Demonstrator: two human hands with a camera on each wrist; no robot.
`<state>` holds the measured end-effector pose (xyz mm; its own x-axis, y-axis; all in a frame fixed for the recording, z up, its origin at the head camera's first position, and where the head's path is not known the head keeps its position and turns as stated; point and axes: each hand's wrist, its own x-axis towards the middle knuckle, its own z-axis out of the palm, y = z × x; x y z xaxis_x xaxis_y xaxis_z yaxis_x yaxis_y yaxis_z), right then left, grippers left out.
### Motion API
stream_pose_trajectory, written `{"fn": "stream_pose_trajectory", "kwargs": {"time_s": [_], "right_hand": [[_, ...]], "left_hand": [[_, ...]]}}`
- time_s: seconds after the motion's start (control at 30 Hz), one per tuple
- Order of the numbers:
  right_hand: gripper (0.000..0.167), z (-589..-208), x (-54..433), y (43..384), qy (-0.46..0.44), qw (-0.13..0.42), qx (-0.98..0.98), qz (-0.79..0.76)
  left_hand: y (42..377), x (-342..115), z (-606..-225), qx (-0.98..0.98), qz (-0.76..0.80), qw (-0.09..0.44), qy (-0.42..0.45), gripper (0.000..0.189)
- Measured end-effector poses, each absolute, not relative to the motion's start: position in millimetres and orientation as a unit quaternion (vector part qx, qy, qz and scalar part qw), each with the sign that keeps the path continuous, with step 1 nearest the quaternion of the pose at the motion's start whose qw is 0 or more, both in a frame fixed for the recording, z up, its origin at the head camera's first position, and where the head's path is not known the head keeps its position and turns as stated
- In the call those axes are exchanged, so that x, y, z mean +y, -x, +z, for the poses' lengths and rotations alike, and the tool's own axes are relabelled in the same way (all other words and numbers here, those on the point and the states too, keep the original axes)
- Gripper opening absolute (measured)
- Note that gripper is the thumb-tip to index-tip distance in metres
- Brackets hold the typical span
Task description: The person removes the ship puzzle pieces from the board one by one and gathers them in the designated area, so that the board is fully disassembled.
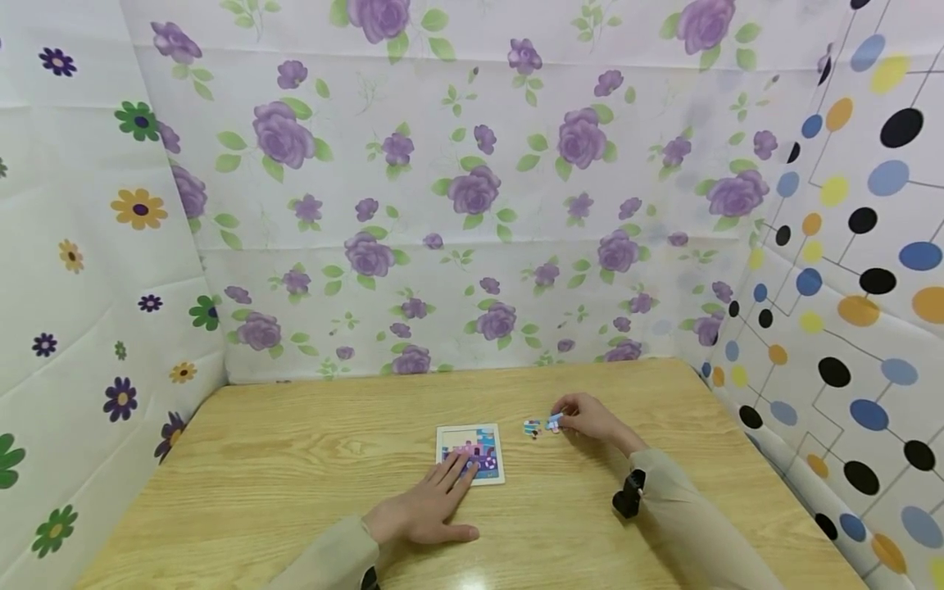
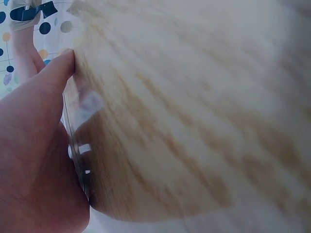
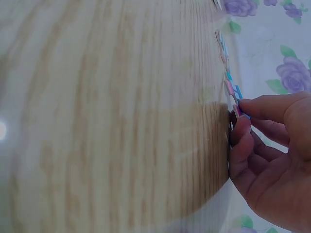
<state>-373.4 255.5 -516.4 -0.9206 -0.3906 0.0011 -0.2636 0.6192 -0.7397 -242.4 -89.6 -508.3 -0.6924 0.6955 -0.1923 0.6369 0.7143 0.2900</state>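
A jigsaw puzzle (image 1: 487,451) in a white tray-like frame (image 1: 502,474) lies on the table, its picture pink, purple and blue. Flat over its lower left part rests my left hand (image 1: 431,504), fingers straight and thumb out to the side. To the right of the puzzle, my right hand (image 1: 590,416) pinches a small blue and pink puzzle piece (image 1: 555,423) between thumb and fingers. The right wrist view shows that puzzle piece (image 3: 237,92) edge-on at the fingertips. Just left of it lie loose puzzle pieces (image 1: 532,428). The left wrist view shows only part of the left hand (image 2: 36,131).
The wooden table (image 1: 310,442) has a flowered cloth (image 1: 472,192) standing behind its far edge. A cloth with colored dots (image 1: 848,311) hangs along the right side, and another with flowers (image 1: 96,246) along the left. A black wrist camera (image 1: 629,494) sits on the right sleeve.
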Motion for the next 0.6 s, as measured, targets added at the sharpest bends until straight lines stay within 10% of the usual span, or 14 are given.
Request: {"fn": "stream_pose_trajectory", "kwargs": {"time_s": [0.6], "right_hand": [[0.01, -510, 259, 363, 0.169, 0.032, 0.906, -0.386]], "left_hand": [[242, -89, -507, 0.916, 0.099, 0.142, -0.362, 0.094]]}}
